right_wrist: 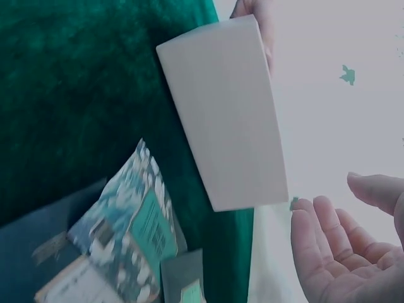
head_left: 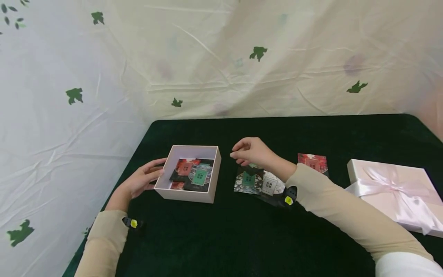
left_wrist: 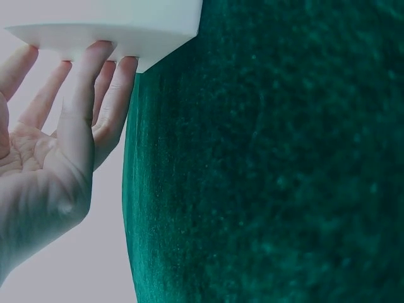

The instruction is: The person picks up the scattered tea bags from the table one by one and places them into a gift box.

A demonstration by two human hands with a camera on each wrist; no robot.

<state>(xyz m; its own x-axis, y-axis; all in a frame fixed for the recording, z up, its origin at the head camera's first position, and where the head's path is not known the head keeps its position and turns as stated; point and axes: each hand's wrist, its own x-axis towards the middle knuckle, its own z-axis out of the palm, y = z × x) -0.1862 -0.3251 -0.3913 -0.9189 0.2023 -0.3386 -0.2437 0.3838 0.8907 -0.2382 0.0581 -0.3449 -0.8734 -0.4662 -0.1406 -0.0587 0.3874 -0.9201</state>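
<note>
My left hand (head_left: 142, 179) lay at the nine o'clock side of the pale box (head_left: 199, 196), fingers spread and relaxed, fingertips touching the wall without gripping it. The box seemed light and stiff, best steadied by a side. Flat packets (head_left: 200, 177) lay inside; I judged them light, bendy and slippery, best pinched by an edge, with the box walls standing in the way. My right hand (head_left: 256, 152) hovered at the box's two o'clock, loosely curled, holding nothing. At three o'clock lay loose packets (head_left: 249, 181), partly covered from view by my right sleeve (head_left: 340, 206). At their two o'clock sat a red packet (head_left: 313, 162); roughly four o'clock from that, what looked like a lid (head_left: 413, 177) with a soft ribbon bow (head_left: 394, 187) that could snag.
</note>
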